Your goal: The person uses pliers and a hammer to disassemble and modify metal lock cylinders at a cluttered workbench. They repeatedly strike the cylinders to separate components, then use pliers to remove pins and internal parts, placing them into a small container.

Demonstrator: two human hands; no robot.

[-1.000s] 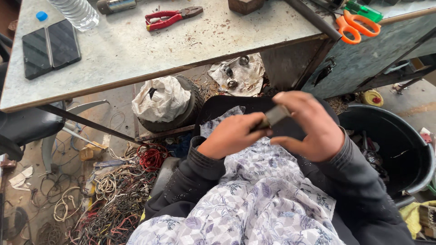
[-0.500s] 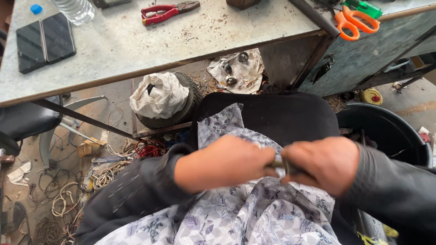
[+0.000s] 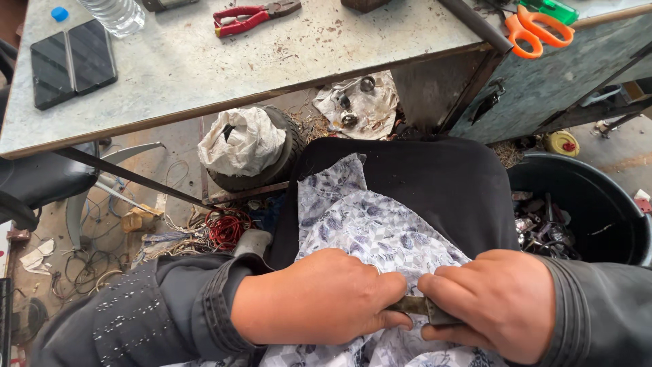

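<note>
Both hands grip 1 short dark metal piece [image 3: 422, 307] low over the lap: left hand [image 3: 319, 299] and right hand [image 3: 492, 302] have fingers clamped on opposite ends, bracing it above the floral cloth [image 3: 367, 224].

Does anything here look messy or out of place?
Yes. Loose wires lie tangled on the floor under the table, and its top is gritty with debris. Both hands, left hand and right hand, grip a small metal piece.
</note>
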